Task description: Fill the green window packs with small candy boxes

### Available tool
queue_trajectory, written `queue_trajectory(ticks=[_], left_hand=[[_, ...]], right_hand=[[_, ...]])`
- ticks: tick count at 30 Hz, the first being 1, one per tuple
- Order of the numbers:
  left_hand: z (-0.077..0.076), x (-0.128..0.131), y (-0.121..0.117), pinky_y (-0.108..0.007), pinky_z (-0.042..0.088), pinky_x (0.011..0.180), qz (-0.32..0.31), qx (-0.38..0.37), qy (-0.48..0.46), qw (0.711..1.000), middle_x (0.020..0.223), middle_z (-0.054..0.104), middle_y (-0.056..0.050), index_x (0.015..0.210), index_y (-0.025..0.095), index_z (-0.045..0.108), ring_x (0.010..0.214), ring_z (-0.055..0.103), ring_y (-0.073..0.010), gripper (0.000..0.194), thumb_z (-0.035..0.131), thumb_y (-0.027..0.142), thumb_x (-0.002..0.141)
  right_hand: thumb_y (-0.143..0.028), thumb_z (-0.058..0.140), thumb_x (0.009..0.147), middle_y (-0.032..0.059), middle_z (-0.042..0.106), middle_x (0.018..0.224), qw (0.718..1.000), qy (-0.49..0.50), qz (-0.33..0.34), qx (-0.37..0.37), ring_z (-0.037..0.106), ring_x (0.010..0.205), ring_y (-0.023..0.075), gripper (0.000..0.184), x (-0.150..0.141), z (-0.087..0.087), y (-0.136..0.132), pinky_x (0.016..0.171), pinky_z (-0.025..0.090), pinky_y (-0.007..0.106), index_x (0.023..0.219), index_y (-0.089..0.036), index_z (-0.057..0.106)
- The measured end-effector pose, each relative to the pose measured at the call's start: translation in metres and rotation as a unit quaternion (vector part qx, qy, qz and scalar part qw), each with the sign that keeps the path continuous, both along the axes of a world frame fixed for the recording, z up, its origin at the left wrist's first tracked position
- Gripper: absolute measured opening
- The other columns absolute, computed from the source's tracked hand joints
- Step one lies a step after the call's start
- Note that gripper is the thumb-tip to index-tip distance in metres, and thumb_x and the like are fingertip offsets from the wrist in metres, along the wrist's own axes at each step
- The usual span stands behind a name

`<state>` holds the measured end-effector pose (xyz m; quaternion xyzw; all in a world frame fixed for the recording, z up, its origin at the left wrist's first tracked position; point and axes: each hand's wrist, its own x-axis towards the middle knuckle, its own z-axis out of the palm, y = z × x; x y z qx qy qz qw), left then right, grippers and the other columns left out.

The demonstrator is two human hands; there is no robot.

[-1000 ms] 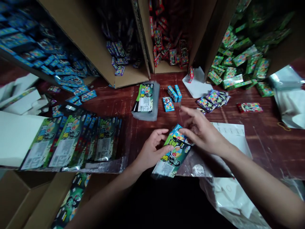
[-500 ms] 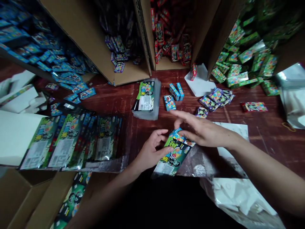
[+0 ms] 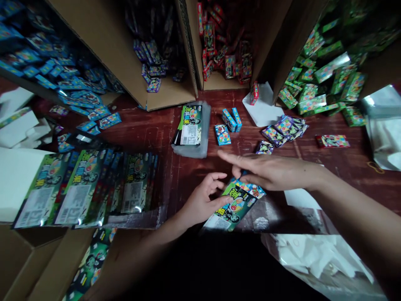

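Note:
My left hand (image 3: pixel 208 198) is closed on a green and black printed packet (image 3: pixel 232 213), thumb across its face and fingers curled at its left edge. The packet is tilted in front of my body. At its upper end show small blue candy boxes (image 3: pixel 255 190), partly covered. My right hand (image 3: pixel 266 169) lies over this end, thumb on the blue boxes, index finger stretched to the left; its other fingertips are partly hidden. Just beyond the hands, a blue box (image 3: pixel 222 135) lies flat near two more blue boxes (image 3: pixel 232 120).
Cartons of blue (image 3: pixel 81 98), purple (image 3: pixel 153 60), red (image 3: pixel 230 67) and green boxes (image 3: pixel 308 94) line the back. Flat packets (image 3: pixel 191 125) are stacked mid-table. Filled packets (image 3: pixel 78 188) stand in a row at left. Purple boxes (image 3: pixel 285 129) and a red box (image 3: pixel 332 141) lie at right.
Both hands and the packet have shifted slightly right. My right hand has flattened, its index finger reaching further left over the packet's end. The view has moved a little.

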<state>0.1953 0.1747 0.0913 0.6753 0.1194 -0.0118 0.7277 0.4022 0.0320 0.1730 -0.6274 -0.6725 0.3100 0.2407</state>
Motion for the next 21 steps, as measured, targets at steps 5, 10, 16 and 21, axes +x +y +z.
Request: queue_trajectory(ticks=[5,10,16,21], left_hand=[[0.003,0.0,0.01,-0.033,0.053,0.085,0.041,-0.021,-0.005,0.999,0.105,0.068,-0.005,0.131,0.023,0.045,0.093,0.068,-0.0184,0.054,0.074,0.023,0.085],[0.001,-0.005,0.023,-0.029,0.053,0.079,0.106,-0.036,-0.022,0.993,0.104,0.067,-0.004,0.14,0.025,0.037,0.089,0.067,-0.0165,0.064,0.073,0.025,0.088],[-0.006,-0.01,0.022,-0.031,0.054,0.085,0.082,-0.037,-0.033,0.995,0.116,0.066,-0.006,0.147,0.029,0.033,0.097,0.067,-0.0179,0.067,0.069,0.024,0.091],[-0.005,-0.015,0.026,-0.026,0.053,0.082,0.081,-0.003,-0.001,0.997,0.109,0.068,-0.005,0.124,0.023,0.052,0.097,0.066,-0.0162,0.039,0.071,0.024,0.09]], right_hand=[[-0.027,0.058,0.096,0.0031,0.07,0.12,0.992,0.029,-0.1,0.073,0.069,0.097,0.022,0.078,-0.016,-0.009,0.004,0.091,0.057,0.039,0.161,-0.033,0.016],[-0.034,0.065,0.094,0.0027,0.073,0.105,0.965,0.043,-0.221,0.132,0.06,0.119,0.0283,0.084,-0.056,-0.039,-0.005,0.11,0.041,0.058,0.161,-0.031,0.014],[-0.03,0.07,0.092,0.0041,0.068,0.126,0.933,0.075,-0.318,0.152,0.053,0.13,0.0264,0.09,-0.079,-0.061,-0.016,0.119,0.028,0.061,0.16,-0.035,0.012],[-0.028,0.075,0.087,0.0077,0.061,0.131,0.9,0.087,-0.382,0.19,0.052,0.131,0.0283,0.092,-0.089,-0.079,-0.023,0.118,0.03,0.062,0.159,-0.033,0.019]])
